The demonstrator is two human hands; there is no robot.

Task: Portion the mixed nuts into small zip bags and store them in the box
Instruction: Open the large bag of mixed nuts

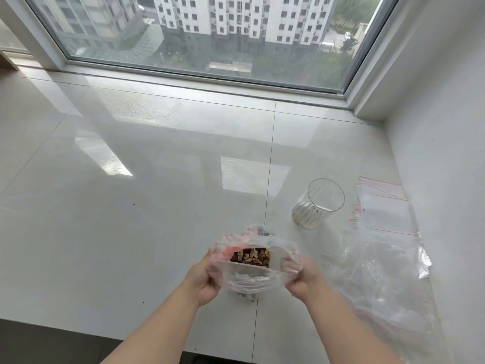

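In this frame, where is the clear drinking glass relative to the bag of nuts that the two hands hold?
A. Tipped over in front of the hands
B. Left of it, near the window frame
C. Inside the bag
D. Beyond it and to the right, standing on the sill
D: the glass stands upright on the sill, beyond and right of the bag of nuts held by the left hand and right hand.

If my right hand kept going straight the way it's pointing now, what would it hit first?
The right hand points up-left while gripping the plastic bag, so it would press further into the bag and the nuts inside. The glass seems off that line, though depth is unclear.
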